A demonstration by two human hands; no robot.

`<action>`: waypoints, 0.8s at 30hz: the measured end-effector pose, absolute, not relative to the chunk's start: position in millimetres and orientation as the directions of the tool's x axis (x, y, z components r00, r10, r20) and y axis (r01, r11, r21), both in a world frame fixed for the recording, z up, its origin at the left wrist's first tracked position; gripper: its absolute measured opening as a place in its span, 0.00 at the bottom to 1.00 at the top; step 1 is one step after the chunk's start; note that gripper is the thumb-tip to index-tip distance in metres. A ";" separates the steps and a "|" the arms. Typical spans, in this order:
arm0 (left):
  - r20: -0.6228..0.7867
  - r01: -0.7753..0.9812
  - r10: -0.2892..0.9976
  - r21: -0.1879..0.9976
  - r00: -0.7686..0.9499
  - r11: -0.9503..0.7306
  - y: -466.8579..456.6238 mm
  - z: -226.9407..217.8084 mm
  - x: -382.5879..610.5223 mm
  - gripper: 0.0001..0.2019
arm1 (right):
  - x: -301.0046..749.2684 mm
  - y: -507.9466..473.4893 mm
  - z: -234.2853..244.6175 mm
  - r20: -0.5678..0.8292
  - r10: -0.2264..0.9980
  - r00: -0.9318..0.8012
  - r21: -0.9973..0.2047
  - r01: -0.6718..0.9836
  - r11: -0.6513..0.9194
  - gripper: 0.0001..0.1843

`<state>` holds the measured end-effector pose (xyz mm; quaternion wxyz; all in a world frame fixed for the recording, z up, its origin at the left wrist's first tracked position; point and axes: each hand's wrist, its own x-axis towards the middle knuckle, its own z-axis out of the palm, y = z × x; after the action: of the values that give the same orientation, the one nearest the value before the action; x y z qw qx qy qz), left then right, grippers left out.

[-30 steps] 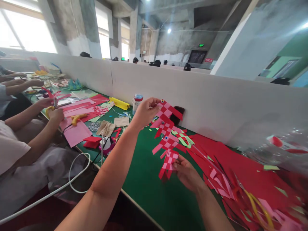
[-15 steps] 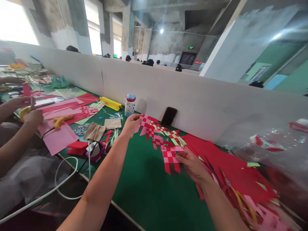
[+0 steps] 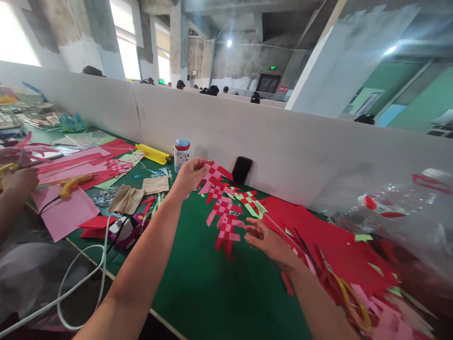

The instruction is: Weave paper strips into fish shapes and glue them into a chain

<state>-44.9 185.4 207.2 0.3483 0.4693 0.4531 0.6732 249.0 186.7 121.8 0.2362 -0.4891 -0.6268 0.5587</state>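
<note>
My left hand (image 3: 189,175) pinches the top end of a string of woven paper fish (image 3: 225,204), checkered in red and pink with small eyes. Several fish hang in a chain down over the green table, the lowest one blurred at its tail. To the right of the chain is my right hand (image 3: 264,238), its fingers apart and holding nothing, close to the lowest fish. Behind the chain, a green and red woven paper fish (image 3: 252,202) lies on the table.
A phone (image 3: 242,170) leans on the white partition beside a cup (image 3: 181,156). Red paper (image 3: 304,226), yellow-handled scissors (image 3: 348,295) and a plastic bottle (image 3: 389,205) lie right. A glue gun (image 3: 72,185), cables and a co-worker's hand (image 3: 23,182) with scissors are left.
My right hand has let go of the lowest fish and opened. The chain now hangs and swings to the left from my left hand. The view has turned slightly right.
</note>
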 end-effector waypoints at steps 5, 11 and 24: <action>0.456 0.165 0.863 0.889 -0.217 -0.428 174.4 238.8 -25.9 0.04 | 260.7 184.6 136.8 -0.132 0.904 -0.406 -0.902 0.428 0.060 0.38; 0.510 0.242 0.841 0.852 -0.181 -0.464 171.9 267.3 -13.0 0.04 | 258.2 184.1 131.1 -0.203 0.883 -0.423 -0.979 0.065 -0.194 0.42; 0.294 -0.261 0.909 0.890 -0.295 -0.373 201.5 258.8 -31.6 0.03 | 206.0 163.0 102.9 -0.107 0.853 -0.511 -0.902 -0.311 -0.299 0.21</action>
<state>-31.6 201.5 258.8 0.4121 0.4275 0.3790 0.7097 206.0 163.0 102.9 0.3896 -0.3042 -0.4456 0.7464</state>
